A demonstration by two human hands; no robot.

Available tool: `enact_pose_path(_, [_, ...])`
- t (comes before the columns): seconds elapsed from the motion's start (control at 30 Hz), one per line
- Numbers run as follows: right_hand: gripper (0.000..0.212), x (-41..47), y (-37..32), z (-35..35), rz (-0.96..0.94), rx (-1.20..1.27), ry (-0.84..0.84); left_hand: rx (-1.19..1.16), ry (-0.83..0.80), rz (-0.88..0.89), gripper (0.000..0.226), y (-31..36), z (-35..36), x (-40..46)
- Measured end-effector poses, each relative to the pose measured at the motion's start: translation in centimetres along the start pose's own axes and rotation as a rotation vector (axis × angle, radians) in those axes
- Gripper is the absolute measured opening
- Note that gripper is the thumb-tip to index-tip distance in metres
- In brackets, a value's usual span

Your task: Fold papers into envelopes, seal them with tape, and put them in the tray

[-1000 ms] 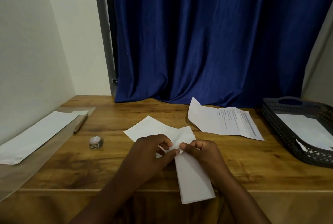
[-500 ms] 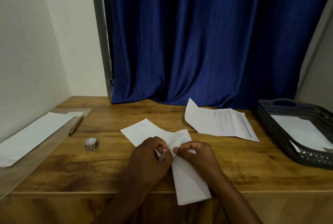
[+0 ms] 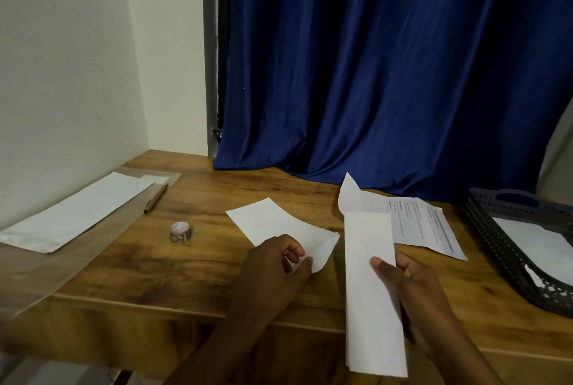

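A: Hands?
B: Right hand [image 3: 415, 288] grips folded paper strip [image 3: 370, 285], near edge. Left hand [image 3: 276, 270] pinches flat sheet [image 3: 273, 223] on table [image 3: 155, 266].
A: Tray?
B: Tray [image 3: 496, 248] far right, holding paper.

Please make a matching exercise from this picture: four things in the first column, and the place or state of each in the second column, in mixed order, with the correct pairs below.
Things
1. folded paper strip
2. tape roll
3. pen
4. black tray

Places or states
A. at the table's right edge, with white paper inside
B. held in the right hand
C. standing alone on the wood, left of the left hand
D. lying beside the long white sheet at the far left

Pairs: 1-B, 2-C, 3-D, 4-A
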State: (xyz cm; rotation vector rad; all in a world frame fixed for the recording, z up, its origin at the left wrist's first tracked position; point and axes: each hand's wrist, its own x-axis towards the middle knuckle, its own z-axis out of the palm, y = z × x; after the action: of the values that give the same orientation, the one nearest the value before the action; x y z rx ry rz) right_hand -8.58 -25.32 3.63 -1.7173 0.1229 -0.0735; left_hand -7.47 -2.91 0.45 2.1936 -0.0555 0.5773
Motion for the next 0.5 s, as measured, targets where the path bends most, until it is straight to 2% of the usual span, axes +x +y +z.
enact_pose_path(0.13, [0.009,-1.6,-0.5,-2.1,-0.017,-0.091,-0.006,0.044,-0.016,0.009,0.020,0.4,0.1,-0.2])
enact_pose_path(0.3, [0.012,-2.9,-0.2,-1.5,-0.078,-0.208,-0.130,0.098,-0.024,0.048,0.019,0.5,0.2,-0.6])
enact_pose_path(0.5, [0.012,-2.6,0.5,0.2,-0.080,-0.268,-0.170,0.133,-0.032,0.059,0.021,0.6,0.2,-0.8])
